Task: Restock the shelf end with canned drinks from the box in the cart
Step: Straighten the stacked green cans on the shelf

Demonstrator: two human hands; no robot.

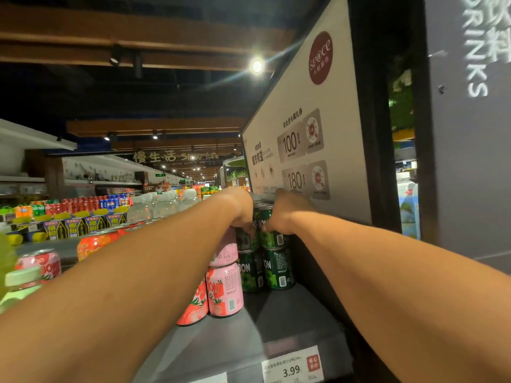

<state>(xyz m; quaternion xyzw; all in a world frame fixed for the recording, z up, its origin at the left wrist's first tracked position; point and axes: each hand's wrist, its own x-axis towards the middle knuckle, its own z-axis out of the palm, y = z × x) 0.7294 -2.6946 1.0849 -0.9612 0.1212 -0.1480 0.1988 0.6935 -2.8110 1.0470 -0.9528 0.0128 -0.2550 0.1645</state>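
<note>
Both hands on the top tier of green cans at the back right of the shelf.

My left hand [243, 214] curls over a green can [244, 239] and my right hand [282, 214] curls round the neighbouring green can [273, 237]; both cans sit on the lower green cans [278, 268], which stand against the dark side panel [312, 275]. Pink cans [225, 288] stand two high just left of the green stack, touching it. The dark shelf [276, 322] lies bare from the stacks forward to its front edge. Green and pink labels show "BON". The price tag [293, 366] on the front edge reads "3.99". The white board [318, 120] above my right hand reads "sp@ce", "100" and "180". The grey panel [470, 134] at right shows "RINKS". The box and cart are out of view.
</note>
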